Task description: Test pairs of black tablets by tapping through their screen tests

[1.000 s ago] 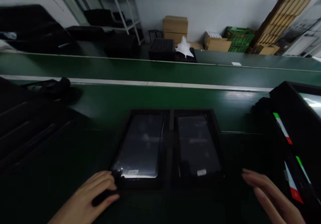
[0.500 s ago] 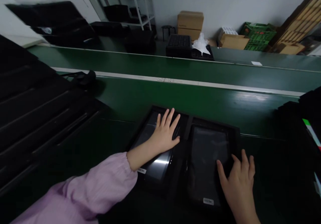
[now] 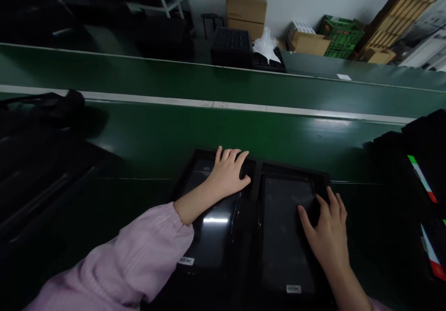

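Two dark tablets lie side by side in a black tray on the green work surface. Over the upper part of the left tablet is my left hand, fingers apart and bent toward the tray's far edge, holding nothing. My right hand sits at the right side of the right tablet. Its thumb reaches over the glass and its fingers rest along the tray's right edge, spread and not closed on anything. Each tablet has a small white label near its lower end.
Black stacked trays stand to the left, with a dark object behind them. At the right are dark stacked items with coloured strips. Beyond the white rail are more black trays, a white plastic bag and cardboard boxes.
The view has tilted down and turned slightly right. My left fingers have bent more toward the tray's far edge. My right hand has moved slightly up along the tray's right side.
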Demonstrator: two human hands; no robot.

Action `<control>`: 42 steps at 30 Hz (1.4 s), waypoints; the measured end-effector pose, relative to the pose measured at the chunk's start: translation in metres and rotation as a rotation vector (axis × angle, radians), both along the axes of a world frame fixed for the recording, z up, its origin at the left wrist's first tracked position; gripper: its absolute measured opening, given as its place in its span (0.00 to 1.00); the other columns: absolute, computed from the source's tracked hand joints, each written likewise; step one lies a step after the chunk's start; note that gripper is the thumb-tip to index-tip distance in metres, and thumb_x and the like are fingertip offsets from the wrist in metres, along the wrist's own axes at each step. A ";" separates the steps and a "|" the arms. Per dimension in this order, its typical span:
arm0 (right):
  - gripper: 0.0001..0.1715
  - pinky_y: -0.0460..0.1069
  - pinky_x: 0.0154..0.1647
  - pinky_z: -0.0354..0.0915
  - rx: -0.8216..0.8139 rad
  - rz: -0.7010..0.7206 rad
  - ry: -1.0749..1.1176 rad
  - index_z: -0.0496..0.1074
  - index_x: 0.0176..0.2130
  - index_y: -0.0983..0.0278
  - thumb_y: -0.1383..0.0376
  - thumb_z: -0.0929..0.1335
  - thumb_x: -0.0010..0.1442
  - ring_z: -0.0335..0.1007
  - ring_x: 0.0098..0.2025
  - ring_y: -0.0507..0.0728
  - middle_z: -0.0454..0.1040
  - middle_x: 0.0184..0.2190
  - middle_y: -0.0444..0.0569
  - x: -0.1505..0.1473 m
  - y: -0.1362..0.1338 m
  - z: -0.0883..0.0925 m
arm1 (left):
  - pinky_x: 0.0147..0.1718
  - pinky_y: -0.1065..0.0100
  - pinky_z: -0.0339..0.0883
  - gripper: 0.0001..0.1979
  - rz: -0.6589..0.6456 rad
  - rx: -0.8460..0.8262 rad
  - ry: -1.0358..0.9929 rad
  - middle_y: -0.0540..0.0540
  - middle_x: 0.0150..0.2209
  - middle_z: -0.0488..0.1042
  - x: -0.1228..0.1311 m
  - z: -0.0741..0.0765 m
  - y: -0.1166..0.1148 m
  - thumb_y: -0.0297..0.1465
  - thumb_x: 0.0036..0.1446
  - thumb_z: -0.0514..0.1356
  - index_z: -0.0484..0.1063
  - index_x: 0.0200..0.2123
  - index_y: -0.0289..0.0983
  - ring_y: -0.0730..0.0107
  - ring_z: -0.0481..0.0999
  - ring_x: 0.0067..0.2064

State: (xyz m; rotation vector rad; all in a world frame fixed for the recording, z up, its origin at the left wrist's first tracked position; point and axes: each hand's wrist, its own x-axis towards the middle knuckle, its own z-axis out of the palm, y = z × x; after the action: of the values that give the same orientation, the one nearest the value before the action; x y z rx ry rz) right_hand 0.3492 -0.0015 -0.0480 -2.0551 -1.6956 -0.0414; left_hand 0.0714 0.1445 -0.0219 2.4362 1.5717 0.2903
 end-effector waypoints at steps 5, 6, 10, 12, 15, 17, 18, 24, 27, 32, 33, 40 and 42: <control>0.46 0.75 0.66 0.67 0.001 -0.003 0.005 0.73 0.59 0.68 0.34 0.59 0.70 0.56 0.74 0.78 0.62 0.72 0.69 0.001 0.001 0.001 | 0.71 0.25 0.46 0.31 0.008 0.001 -0.008 0.27 0.63 0.75 0.005 0.000 0.001 0.34 0.60 0.58 0.70 0.66 0.29 0.34 0.70 0.65; 0.45 0.75 0.65 0.68 -0.017 -0.017 0.021 0.73 0.60 0.68 0.34 0.60 0.69 0.56 0.74 0.77 0.61 0.73 0.68 0.001 0.002 0.002 | 0.71 0.25 0.45 0.31 0.004 -0.003 -0.015 0.27 0.63 0.75 0.005 -0.001 0.001 0.34 0.60 0.58 0.70 0.66 0.29 0.34 0.70 0.65; 0.44 0.72 0.61 0.73 -0.076 -0.088 0.102 0.75 0.60 0.62 0.32 0.61 0.67 0.60 0.72 0.75 0.63 0.74 0.61 0.004 0.008 0.004 | 0.74 0.29 0.41 0.32 -0.056 -0.085 -0.136 0.31 0.67 0.73 -0.010 -0.001 0.008 0.39 0.63 0.59 0.68 0.68 0.34 0.39 0.68 0.70; 0.44 0.71 0.60 0.73 -0.068 -0.082 0.109 0.76 0.58 0.62 0.32 0.61 0.67 0.61 0.71 0.75 0.65 0.72 0.59 0.004 0.011 0.006 | 0.74 0.34 0.46 0.33 -0.079 -0.186 -0.275 0.34 0.69 0.72 -0.030 0.008 0.014 0.45 0.65 0.58 0.68 0.69 0.37 0.42 0.67 0.72; 0.46 0.71 0.62 0.73 -0.044 -0.050 0.109 0.77 0.56 0.63 0.30 0.60 0.67 0.61 0.71 0.75 0.69 0.70 0.59 0.004 0.016 0.007 | 0.71 0.43 0.59 0.33 0.025 -0.333 -0.533 0.38 0.66 0.77 -0.074 0.029 0.020 0.54 0.63 0.58 0.74 0.64 0.42 0.43 0.72 0.70; 0.49 0.72 0.64 0.70 -0.027 -0.035 0.108 0.78 0.56 0.64 0.29 0.59 0.66 0.60 0.72 0.76 0.70 0.70 0.60 0.005 0.018 0.007 | 0.70 0.44 0.60 0.32 0.238 -0.281 -0.691 0.39 0.64 0.79 -0.104 0.039 0.015 0.55 0.62 0.60 0.77 0.60 0.41 0.44 0.74 0.68; 0.51 0.73 0.66 0.68 -0.016 -0.025 0.108 0.78 0.57 0.66 0.28 0.58 0.66 0.59 0.73 0.76 0.70 0.69 0.62 0.005 0.018 0.007 | 0.71 0.43 0.58 0.32 0.343 -0.240 -0.743 0.38 0.63 0.80 -0.118 0.040 0.007 0.55 0.62 0.61 0.77 0.60 0.40 0.44 0.74 0.68; 0.45 0.73 0.69 0.65 0.013 0.076 0.044 0.79 0.52 0.69 0.35 0.57 0.72 0.59 0.73 0.76 0.76 0.61 0.66 0.001 -0.028 0.011 | 0.72 0.44 0.56 0.34 0.662 -0.338 -0.836 0.42 0.69 0.74 -0.152 0.006 -0.088 0.55 0.59 0.66 0.75 0.62 0.43 0.42 0.68 0.73; 0.39 0.73 0.67 0.66 0.052 0.115 -0.078 0.80 0.48 0.68 0.39 0.59 0.74 0.59 0.73 0.76 0.76 0.61 0.65 0.001 -0.062 0.012 | 0.70 0.47 0.63 0.38 0.776 -0.375 -0.977 0.40 0.72 0.71 -0.143 -0.009 -0.138 0.55 0.58 0.67 0.71 0.67 0.45 0.39 0.68 0.73; 0.35 0.75 0.62 0.68 0.209 0.081 -0.069 0.79 0.39 0.66 0.41 0.60 0.74 0.65 0.69 0.79 0.80 0.52 0.65 0.022 -0.064 0.009 | 0.74 0.48 0.55 0.38 0.795 -0.329 -1.006 0.42 0.75 0.66 -0.119 -0.018 -0.184 0.51 0.62 0.66 0.66 0.72 0.45 0.43 0.63 0.75; 0.33 0.74 0.61 0.69 0.235 0.085 -0.059 0.79 0.36 0.64 0.42 0.61 0.74 0.67 0.68 0.78 0.81 0.50 0.63 0.028 -0.058 0.009 | 0.74 0.47 0.56 0.38 0.788 -0.315 -0.976 0.42 0.75 0.66 -0.116 -0.020 -0.189 0.50 0.63 0.65 0.65 0.72 0.46 0.43 0.64 0.75; 0.40 0.69 0.52 0.72 0.185 0.042 0.016 0.77 0.25 0.59 0.35 0.60 0.71 0.70 0.66 0.77 0.84 0.47 0.59 0.054 -0.041 0.011 | 0.71 0.45 0.63 0.37 0.795 -0.300 -0.913 0.39 0.72 0.69 -0.109 -0.022 -0.193 0.50 0.62 0.66 0.66 0.70 0.46 0.41 0.68 0.72; 0.41 0.69 0.51 0.72 0.136 0.020 0.038 0.77 0.24 0.59 0.34 0.60 0.69 0.70 0.66 0.78 0.83 0.50 0.59 0.054 -0.049 0.010 | 0.72 0.44 0.59 0.38 0.792 -0.312 -0.918 0.38 0.73 0.67 -0.109 -0.020 -0.192 0.50 0.61 0.67 0.66 0.70 0.45 0.41 0.66 0.74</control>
State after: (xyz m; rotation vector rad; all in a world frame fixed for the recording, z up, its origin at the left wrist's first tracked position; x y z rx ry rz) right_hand 0.4028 -0.0508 -0.0380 -1.9277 -1.6433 -0.1084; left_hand -0.0380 -0.0477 -0.0423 1.0472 1.7849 1.0108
